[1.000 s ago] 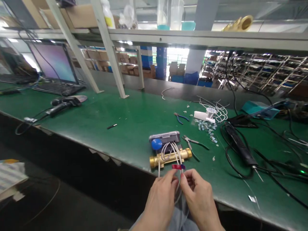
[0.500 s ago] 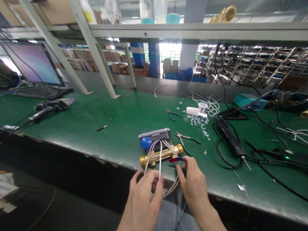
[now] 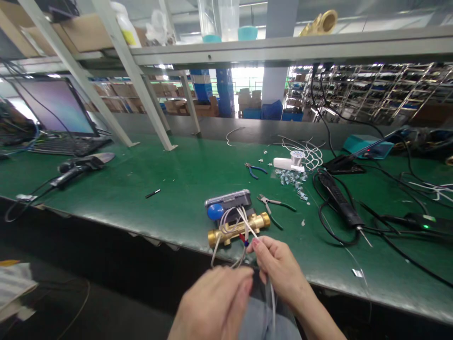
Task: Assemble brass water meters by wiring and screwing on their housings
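Note:
My right hand (image 3: 278,264) pinches a white cable (image 3: 252,230) that runs from a grey meter box (image 3: 228,199) with a blue round cap (image 3: 214,211). The box sits at the bench's front edge behind a brass pipe fitting (image 3: 238,230) with threaded ends. Other pale cables loop over the brass and hang past the edge. A red and blue tag (image 3: 244,240) is on one cable beside my right fingertips. Nearer the camera, my left hand (image 3: 212,302) is slightly blurred, fingers and thumb pressed together; anything inside them is hidden.
Right of the meter lie green-handled cutters (image 3: 276,204), blue-handled pliers (image 3: 255,169), small metal clips (image 3: 292,178) and a solder spool (image 3: 297,157). A black soldering iron (image 3: 339,203) trails cords at right. A scanner (image 3: 79,165) and monitor (image 3: 56,106) stand left; a shelf beam (image 3: 247,49) crosses above.
My right hand has left the red and blue tag and now pinches the white cable, pulling it rightward. My left hand has let go of that cable and moved down toward me.

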A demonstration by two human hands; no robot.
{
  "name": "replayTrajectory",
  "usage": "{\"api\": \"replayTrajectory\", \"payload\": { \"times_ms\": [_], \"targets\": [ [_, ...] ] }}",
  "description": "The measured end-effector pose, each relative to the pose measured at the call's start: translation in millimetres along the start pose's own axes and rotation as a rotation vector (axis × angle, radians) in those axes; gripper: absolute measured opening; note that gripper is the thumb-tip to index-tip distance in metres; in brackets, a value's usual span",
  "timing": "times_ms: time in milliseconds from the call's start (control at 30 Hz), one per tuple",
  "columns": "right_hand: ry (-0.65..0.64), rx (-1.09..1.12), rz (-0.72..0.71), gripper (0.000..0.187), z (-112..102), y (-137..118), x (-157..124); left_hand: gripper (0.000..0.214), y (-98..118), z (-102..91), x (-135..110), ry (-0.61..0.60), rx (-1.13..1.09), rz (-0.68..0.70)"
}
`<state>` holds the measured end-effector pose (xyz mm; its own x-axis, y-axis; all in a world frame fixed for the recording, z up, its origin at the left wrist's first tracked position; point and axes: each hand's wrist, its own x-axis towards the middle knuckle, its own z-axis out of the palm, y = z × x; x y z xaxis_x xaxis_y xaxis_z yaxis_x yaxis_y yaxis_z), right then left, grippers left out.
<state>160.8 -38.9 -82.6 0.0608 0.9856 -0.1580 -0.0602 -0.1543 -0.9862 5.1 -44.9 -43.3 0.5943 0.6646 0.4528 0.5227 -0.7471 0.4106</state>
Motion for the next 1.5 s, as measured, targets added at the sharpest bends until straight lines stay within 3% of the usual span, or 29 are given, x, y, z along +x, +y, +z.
{"api": "replayTrajectory", "payload": {
  "times_ms": [67, 133, 167, 200, 267, 400, 500, 633, 767, 1000, 1333, 1500],
  "targets": [
    [0.212, -0.155, -0.148, 0.041, -3, -5, -4, 0.022, -19, -10.0, 32, 0.130, 0.075, -0.097],
    [0.350, -0.218, -0.349, 0.038, -2, -14, -4, 0.028, -46, -14.9, 68, 0.117, 0.197, -0.163],
    [0.367, -0.188, -0.421, 0.035, 0, -18, -1, 0.032, -59, -15.7, 85, 0.044, 0.243, -0.185],
    [0.358, -0.124, -0.462, 0.034, 3, -22, 4, 0.036, -71, -15.7, 100, -0.104, 0.265, -0.199],
    [0.317, 0.053, -0.459, 0.035, 13, -28, 16, 0.036, -89, -14.1, 123, -0.264, 0.254, -0.187],
    [0.249, 0.360, -0.447, 0.041, 32, -25, 38, 0.051, -97, -4.5, 144, -0.398, 0.296, -0.211],
    [0.182, 0.387, -0.426, 0.045, 39, -16, 41, 0.070, -94, 7.6, 152, -0.416, 0.369, -0.280],
    [0.235, 0.105, -0.445, 0.047, 38, -8, 35, 0.084, -91, 18.6, 158, -0.411, 0.437, -0.352],
    [0.313, -0.085, -0.515, 0.041, 41, -6, 28, 0.085, -89, 20.0, 156, -0.396, 0.484, -0.374],
    [0.334, -0.257, -0.608, 0.033, 45, -4, 14, 0.088, -77, 22.3, 155, -0.405, 0.544, -0.376],
    [0.405, -0.370, -0.680, 0.033, 36, -1, 2, 0.087, -59, 30.2, 157, -0.441, 0.591, -0.341],
    [0.408, -0.389, -0.666, 0.032, 35, -3, -5, 0.090, -46, 22.2, 146, -0.439, 0.579, -0.287]
  ]
}}
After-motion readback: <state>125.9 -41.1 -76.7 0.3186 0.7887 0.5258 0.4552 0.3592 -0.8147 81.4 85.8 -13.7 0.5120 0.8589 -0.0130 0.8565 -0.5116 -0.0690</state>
